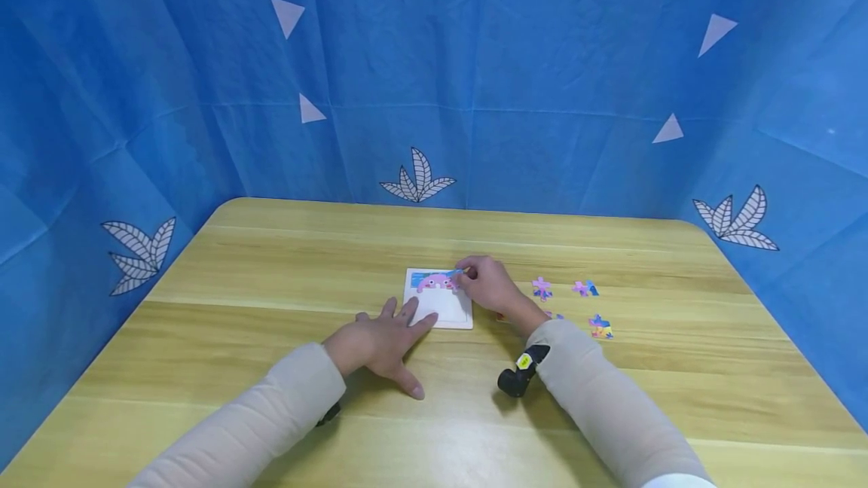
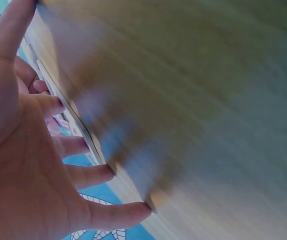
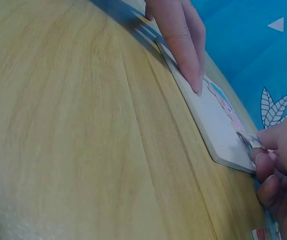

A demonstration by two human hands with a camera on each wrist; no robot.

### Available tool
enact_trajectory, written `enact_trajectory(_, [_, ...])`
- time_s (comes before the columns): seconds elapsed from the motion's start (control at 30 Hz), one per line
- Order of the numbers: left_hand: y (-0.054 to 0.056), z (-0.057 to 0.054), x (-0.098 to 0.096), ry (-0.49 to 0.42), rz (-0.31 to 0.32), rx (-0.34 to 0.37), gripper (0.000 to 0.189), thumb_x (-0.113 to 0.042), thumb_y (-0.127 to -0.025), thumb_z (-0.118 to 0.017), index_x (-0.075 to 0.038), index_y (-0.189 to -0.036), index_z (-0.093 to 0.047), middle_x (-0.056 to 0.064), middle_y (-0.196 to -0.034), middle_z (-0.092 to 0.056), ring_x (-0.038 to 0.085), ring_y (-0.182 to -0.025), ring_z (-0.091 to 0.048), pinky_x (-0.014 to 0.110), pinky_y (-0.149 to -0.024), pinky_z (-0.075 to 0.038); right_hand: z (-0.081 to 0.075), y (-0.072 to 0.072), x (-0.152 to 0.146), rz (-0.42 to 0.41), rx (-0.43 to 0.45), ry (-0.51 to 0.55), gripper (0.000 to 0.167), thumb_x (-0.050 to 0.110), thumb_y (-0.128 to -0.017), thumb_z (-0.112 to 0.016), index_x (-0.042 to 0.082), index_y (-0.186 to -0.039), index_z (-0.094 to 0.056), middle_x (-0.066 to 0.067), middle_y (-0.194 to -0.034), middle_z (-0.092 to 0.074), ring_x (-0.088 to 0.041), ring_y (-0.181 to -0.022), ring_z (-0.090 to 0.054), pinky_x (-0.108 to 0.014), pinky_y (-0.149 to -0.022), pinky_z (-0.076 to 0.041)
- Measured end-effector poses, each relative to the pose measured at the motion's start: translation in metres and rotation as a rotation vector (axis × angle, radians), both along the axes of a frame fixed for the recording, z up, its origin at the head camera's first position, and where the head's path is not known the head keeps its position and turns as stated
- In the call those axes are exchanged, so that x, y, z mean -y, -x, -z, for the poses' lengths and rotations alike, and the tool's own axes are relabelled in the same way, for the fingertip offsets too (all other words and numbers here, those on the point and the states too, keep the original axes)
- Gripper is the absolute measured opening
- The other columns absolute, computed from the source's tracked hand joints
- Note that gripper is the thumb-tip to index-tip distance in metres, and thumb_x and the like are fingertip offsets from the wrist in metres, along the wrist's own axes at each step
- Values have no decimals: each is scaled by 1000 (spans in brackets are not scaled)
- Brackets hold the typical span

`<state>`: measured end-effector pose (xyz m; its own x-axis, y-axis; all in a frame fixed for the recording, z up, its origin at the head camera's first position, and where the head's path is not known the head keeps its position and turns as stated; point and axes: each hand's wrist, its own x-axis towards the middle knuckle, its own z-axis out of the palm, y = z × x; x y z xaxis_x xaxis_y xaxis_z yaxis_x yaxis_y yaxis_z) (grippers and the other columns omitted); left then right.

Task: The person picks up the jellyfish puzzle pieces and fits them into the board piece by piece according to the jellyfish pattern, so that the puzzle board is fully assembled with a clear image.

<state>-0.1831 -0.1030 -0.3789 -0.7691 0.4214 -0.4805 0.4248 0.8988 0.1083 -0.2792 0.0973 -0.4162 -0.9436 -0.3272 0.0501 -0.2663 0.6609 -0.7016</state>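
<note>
- Puzzle board (image 1: 444,315), white and shallow, lies flat on the wooden table (image 1: 271,269), in front of me and between my two hands.
- Along its far side sits a strip of joined pieces (image 1: 434,282), showing a pink face with blue behind it; the near part of the board is bare white.
- My right hand (image 1: 490,283) is at the board's far right corner, thumb and fingers pinching a puzzle piece (image 1: 456,274) against the right end of that strip; I cannot tell whether it is fully seated.
- My left hand (image 1: 383,341) grasps nothing: its fingers are spread and extended, the index fingertip resting on the board's near left part, the thumb pointing out to the near side over the table.
- To the right of the board lie loose pieces: a pink one (image 1: 542,288), a pink-and-blue one (image 1: 586,288) farther right, and a blue-and-yellow one (image 1: 600,326) nearer me.
- Others are partly hidden by my right forearm.
- Beyond the table's far edge hangs a blue curtain (image 1: 556,157) with white triangles and leaf prints.
</note>
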Motion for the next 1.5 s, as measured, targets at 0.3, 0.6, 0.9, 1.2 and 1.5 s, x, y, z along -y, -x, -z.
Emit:
enact_trajectory(0.3, [-1, -1, -1, 9, 7, -5, 113, -72, -64, -67, -29, -152, -12, 10, -159, -4, 41, -143, -9, 69, -98, -27, -3, -2, 2, 38, 4, -39, 26, 18, -91, -62, 1, -110, -66, -9, -87, -66, -15, -70, -54, -25, -59, -43])
enact_trajectory(0.6, [-1, -2, 0, 18, 7, -9, 113, -73, -64, -67, -30, -152, -11, 10, -159, -4, 41, -143, -9, 69, -98, -27, -5, -2, 2, 43, 17, -47, 28, 18, -91, -61, 1, -112, -65, -10, -89, -67, -16, -74, -57, -27, -63, -46])
enact_trajectory(0.9, [-1, -2, -1, 17, 5, -8, 113, -73, -64, -67, -30, -152, -11, 9, -159, -4, 41, -143, -9, 68, -98, -27, -3, 2, 3, 49, 15, -81, 26, 18, -90, -62, 2, -111, -65, -11, -93, -67, -19, -81, -61, -30, -68, -50])
enact_trajectory(1.2, [-1, -2, 0, 2, -3, 5, 112, -71, -65, -68, -30, -152, -12, 10, -159, -3, 41, -143, -8, 69, -99, -26, -5, 3, 5, 80, 57, -95, 22, 19, -90, -62, 5, -106, -62, -9, -88, -63, -19, -75, -57, -28, -63, -47])
enact_trajectory(1.5, [-1, -1, 1, 11, 9, -14, 113, -73, -64, -67, -30, -152, -11, 10, -159, -3, 41, -143, -9, 67, -99, -28, -6, -2, 6, 84, 42, -99, 18, 20, -88, -65, 6, -99, -63, -9, -89, -66, -20, -81, -61, -30, -68, -49])
